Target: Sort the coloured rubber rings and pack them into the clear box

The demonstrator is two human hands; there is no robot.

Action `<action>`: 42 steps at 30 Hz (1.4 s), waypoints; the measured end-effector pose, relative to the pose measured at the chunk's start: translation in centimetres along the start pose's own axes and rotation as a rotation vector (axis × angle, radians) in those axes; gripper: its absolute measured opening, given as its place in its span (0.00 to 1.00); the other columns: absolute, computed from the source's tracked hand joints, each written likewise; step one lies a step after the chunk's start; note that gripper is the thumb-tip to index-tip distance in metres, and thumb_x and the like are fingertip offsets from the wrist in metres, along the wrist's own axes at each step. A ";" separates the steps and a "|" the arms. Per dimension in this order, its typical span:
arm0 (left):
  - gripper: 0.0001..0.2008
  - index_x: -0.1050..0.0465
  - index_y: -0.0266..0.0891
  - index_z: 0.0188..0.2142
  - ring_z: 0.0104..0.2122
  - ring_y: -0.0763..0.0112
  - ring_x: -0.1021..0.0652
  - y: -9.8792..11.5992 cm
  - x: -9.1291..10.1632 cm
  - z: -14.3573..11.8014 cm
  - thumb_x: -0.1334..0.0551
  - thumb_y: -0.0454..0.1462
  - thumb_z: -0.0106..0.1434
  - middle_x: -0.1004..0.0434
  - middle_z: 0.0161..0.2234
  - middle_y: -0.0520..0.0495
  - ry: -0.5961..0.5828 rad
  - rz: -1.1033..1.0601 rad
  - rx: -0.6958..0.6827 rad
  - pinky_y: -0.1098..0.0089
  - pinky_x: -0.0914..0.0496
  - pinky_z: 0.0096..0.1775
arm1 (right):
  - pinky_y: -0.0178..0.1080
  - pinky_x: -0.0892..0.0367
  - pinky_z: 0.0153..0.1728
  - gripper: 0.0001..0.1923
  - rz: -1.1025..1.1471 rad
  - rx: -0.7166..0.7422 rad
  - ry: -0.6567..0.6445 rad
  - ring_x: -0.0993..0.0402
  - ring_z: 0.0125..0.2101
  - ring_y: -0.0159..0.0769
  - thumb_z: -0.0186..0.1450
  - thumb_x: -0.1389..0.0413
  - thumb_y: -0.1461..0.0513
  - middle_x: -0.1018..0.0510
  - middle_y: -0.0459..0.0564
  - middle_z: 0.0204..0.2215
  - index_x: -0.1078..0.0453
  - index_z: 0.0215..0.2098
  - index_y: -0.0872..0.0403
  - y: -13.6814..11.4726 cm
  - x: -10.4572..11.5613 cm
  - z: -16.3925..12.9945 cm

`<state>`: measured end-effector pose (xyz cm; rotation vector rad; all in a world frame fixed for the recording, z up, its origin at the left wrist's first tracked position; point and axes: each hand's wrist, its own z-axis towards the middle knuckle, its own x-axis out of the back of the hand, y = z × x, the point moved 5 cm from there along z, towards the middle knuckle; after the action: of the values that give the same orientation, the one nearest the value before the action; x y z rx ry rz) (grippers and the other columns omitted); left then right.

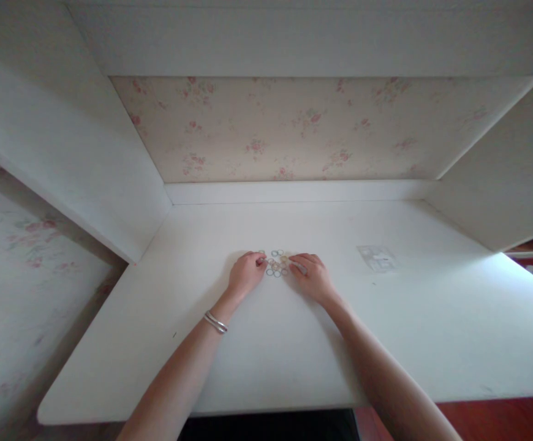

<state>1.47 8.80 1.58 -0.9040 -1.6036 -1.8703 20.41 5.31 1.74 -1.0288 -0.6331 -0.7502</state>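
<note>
Several small thin rings (277,274) lie in a loose cluster on the white desktop (266,355), some overlapping; a few look dark or greenish, others yellowish. My left hand (247,271) rests at the cluster's left side, its fingers curled and pressed together at the rings. From the right, my right hand (313,277) reaches in with thumb and forefinger closed at the cluster's edge. A small pale, shiny patch shows by each thumb, too small to name. What either hand pinches is hidden. A silver bangle (215,323) circles my left wrist.
A clear, flat plastic bag (377,259) lies to the right of my right hand. White panels (124,159) flank the desk, and an overhead shelf (294,40) spans the top. Behind is floral wallpaper (294,131). A tiny dark speck (174,335) lies left of my left forearm.
</note>
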 end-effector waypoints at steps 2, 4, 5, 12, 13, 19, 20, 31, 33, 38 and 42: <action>0.11 0.24 0.43 0.43 0.38 0.68 0.23 -0.3 -0.2 0.3 0.39 0.37 0.59 0.21 0.38 0.47 -0.006 -0.015 0.022 0.69 0.32 0.45 | 0.43 0.39 0.49 0.14 -0.095 0.084 -0.072 0.32 0.48 0.39 0.67 0.51 0.58 0.23 0.48 0.47 0.27 0.47 0.45 -1.1 -0.3 -0.5; 0.11 0.24 0.41 0.43 0.38 0.68 0.23 -0.5 -0.1 0.3 0.39 0.36 0.60 0.21 0.39 0.47 -0.008 -0.030 0.022 0.69 0.32 0.45 | 0.45 0.43 0.52 0.15 -0.149 0.115 -0.104 0.34 0.51 0.39 0.69 0.53 0.57 0.24 0.46 0.49 0.29 0.50 0.43 -1.7 -0.6 -0.7; 0.11 0.24 0.41 0.43 0.39 0.68 0.23 -0.5 0.0 0.2 0.40 0.36 0.61 0.21 0.40 0.47 -0.002 -0.034 0.010 0.69 0.32 0.46 | 0.46 0.44 0.53 0.16 -0.163 0.105 -0.103 0.34 0.51 0.39 0.70 0.55 0.57 0.24 0.46 0.49 0.30 0.51 0.44 -1.8 -0.6 -0.7; 0.12 0.26 0.44 0.44 0.38 0.69 0.24 1.4 0.2 -2.9 0.46 0.38 0.66 0.26 0.43 0.47 -0.007 0.088 -0.136 0.71 0.32 0.43 | 0.43 0.44 0.54 0.18 -0.141 0.020 -0.012 0.34 0.51 0.39 0.71 0.58 0.57 0.26 0.49 0.51 0.30 0.52 0.49 -0.8 -0.3 -0.5; 0.12 0.26 0.45 0.44 0.37 0.70 0.24 1.7 0.0 -3.4 0.47 0.39 0.66 0.27 0.43 0.47 -0.026 0.124 -0.145 0.71 0.32 0.41 | 0.43 0.44 0.54 0.18 -0.140 0.054 -0.028 0.35 0.51 0.39 0.70 0.57 0.57 0.26 0.48 0.51 0.30 0.52 0.49 -1.1 -0.3 -0.6; 0.14 0.25 0.47 0.40 0.38 0.68 0.25 2.5 -0.3 -4.3 0.50 0.41 0.68 0.27 0.41 0.47 -0.068 0.270 -0.187 0.71 0.33 0.39 | 0.47 0.49 0.57 0.15 -0.189 0.159 -0.120 0.37 0.53 0.40 0.69 0.53 0.58 0.28 0.46 0.52 0.29 0.50 0.43 -2.2 -0.5 -1.1; 0.14 0.25 0.47 0.40 0.38 0.68 0.25 2.4 -0.3 -4.3 0.49 0.41 0.68 0.27 0.41 0.47 -0.064 0.272 -0.188 0.71 0.33 0.39 | 0.47 0.48 0.56 0.15 -0.187 0.141 -0.106 0.37 0.53 0.40 0.69 0.53 0.58 0.27 0.46 0.52 0.29 0.49 0.44 -2.0 -0.5 -1.0; 0.13 0.27 0.47 0.43 0.41 0.70 0.25 2.2 -0.3 -4.3 0.49 0.41 0.68 0.27 0.42 0.49 -0.048 0.292 -0.207 0.72 0.32 0.39 | 0.42 0.41 0.48 0.09 -0.100 0.062 -0.007 0.32 0.45 0.39 0.66 0.49 0.61 0.23 0.49 0.42 0.26 0.37 0.50 -0.6 -1.0 -0.7; 0.13 0.27 0.47 0.44 0.41 0.71 0.25 2.2 -0.3 -4.3 0.49 0.41 0.68 0.27 0.42 0.50 -0.043 0.303 -0.202 0.73 0.32 0.40 | 0.42 0.40 0.47 0.10 -0.077 0.051 0.021 0.32 0.44 0.38 0.66 0.50 0.61 0.24 0.50 0.41 0.26 0.39 0.51 -0.2 -1.0 -0.6; 0.13 0.28 0.47 0.46 0.41 0.71 0.25 2.0 -0.5 -4.1 0.49 0.41 0.68 0.27 0.43 0.50 -0.052 0.299 -0.169 0.73 0.33 0.41 | 0.40 0.40 0.41 0.11 -0.056 -0.047 0.104 0.33 0.41 0.38 0.66 0.49 0.58 0.26 0.50 0.40 0.26 0.38 0.49 1.0 -0.5 -0.1; 0.13 0.28 0.47 0.46 0.40 0.71 0.25 1.8 -0.5 -4.0 0.48 0.41 0.67 0.27 0.43 0.50 -0.041 0.287 -0.163 0.73 0.32 0.41 | 0.40 0.43 0.40 0.09 -0.127 -0.077 0.064 0.33 0.40 0.37 0.66 0.48 0.57 0.26 0.47 0.39 0.25 0.38 0.46 0.8 -0.8 0.6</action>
<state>2.56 4.56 2.02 -1.1812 -1.2783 -1.8057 20.56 6.30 0.95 -1.0377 -0.6222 -0.9220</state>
